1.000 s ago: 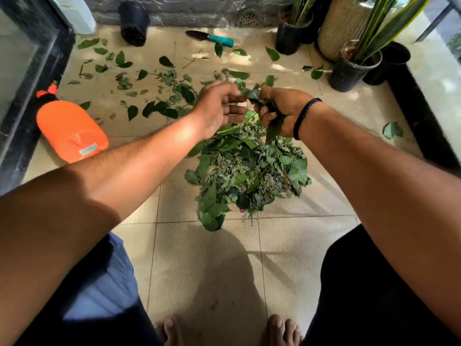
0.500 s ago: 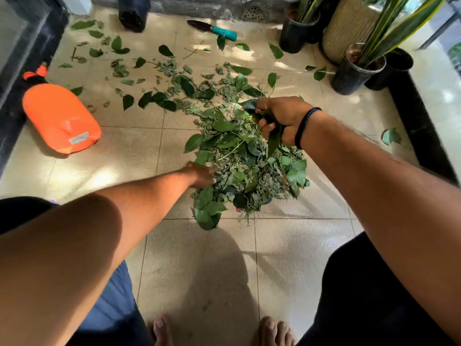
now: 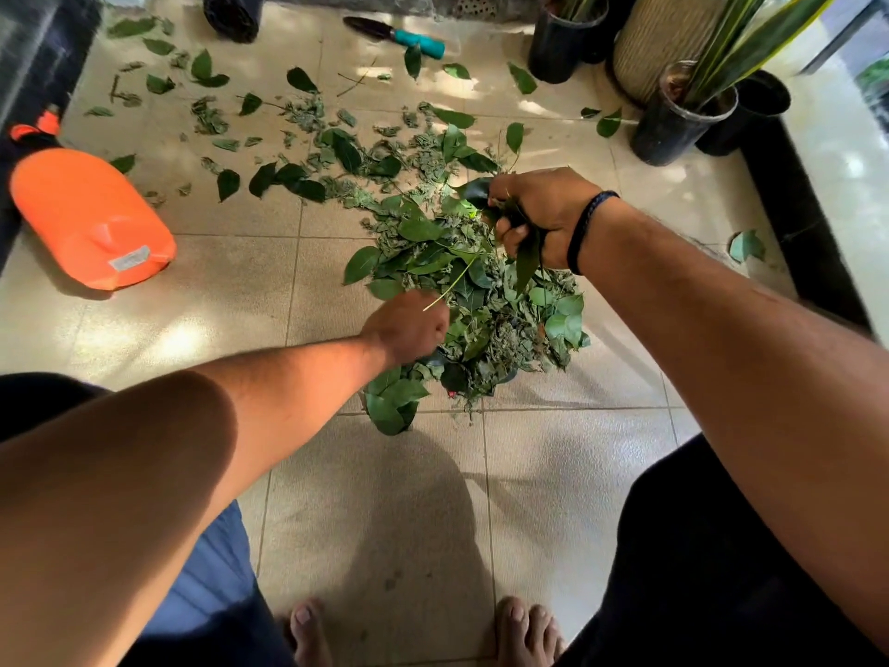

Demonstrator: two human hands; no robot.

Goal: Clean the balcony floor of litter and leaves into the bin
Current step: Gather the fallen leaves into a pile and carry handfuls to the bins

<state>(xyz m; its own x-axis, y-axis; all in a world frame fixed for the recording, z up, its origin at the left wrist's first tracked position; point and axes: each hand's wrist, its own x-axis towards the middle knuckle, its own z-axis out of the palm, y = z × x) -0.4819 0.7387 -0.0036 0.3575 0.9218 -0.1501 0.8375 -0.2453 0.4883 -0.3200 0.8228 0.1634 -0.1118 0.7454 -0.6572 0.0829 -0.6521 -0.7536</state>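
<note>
Gripping dark leaves (image 3: 527,255), the right hand (image 3: 543,214) hovers over the pile (image 3: 481,300) — left hand (image 3: 409,324) pinching a stem (image 3: 450,286).

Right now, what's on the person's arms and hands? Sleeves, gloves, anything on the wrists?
Both forearms are bare, no sleeves or gloves in view. The right hand has a dark braided band around its wrist. The left hand and its wrist carry nothing. No rings or watch visible.
</note>
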